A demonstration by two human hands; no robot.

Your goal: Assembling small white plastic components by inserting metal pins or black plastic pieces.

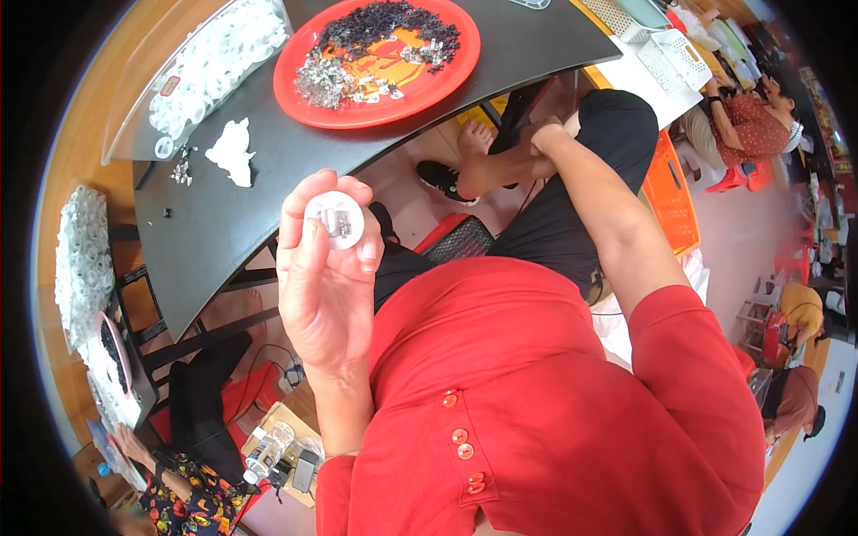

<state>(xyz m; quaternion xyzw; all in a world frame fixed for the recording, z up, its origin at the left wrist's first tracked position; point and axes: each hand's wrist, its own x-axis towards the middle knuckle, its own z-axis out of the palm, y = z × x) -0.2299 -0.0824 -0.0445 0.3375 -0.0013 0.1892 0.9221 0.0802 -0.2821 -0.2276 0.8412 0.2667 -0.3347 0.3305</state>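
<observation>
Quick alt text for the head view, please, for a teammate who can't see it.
A person's left hand holds a round white disc between thumb and fingers, while the right hand is down by a bare foot. Beyond, a dark table bears a red plate of small black pieces and clear pieces, plus a clear bin of white rings.

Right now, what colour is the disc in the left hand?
The round disc is white with a greyish centre, clearest in the head view.
</observation>
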